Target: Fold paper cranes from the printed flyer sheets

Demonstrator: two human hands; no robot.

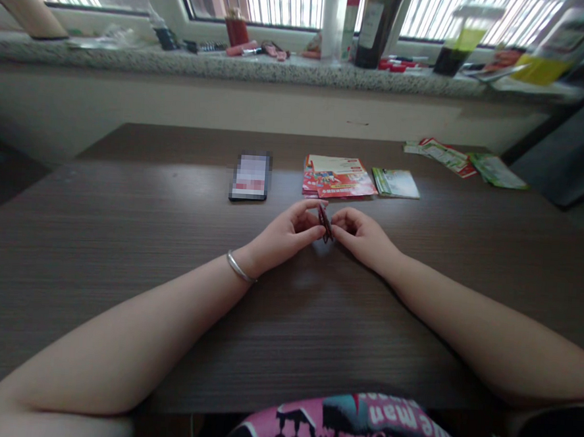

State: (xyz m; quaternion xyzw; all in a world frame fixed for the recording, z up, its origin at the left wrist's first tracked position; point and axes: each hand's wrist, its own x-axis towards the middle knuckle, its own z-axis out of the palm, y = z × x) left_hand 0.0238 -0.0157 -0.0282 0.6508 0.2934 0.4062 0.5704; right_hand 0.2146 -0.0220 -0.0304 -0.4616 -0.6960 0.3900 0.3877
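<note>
Over the table's middle, my left hand (296, 230) pinches a few thin dark-red cards (326, 223), held upright and seen nearly edge-on. My right hand (363, 235) is closed at their right side, thumb and fingertips against the edge. What is printed on the cards cannot be made out. Just beyond the hands lies a pile of red and cream printed cards (343, 186). Beside that pile on the right is a small stack of green and white cards (397, 184).
A phone (251, 178) with a blurred screen lies left of the piles. More green and red packets (449, 157) are spread at the table's (122, 248) back right corner. Bottles, pens and small items crowd the granite windowsill (281, 71) behind.
</note>
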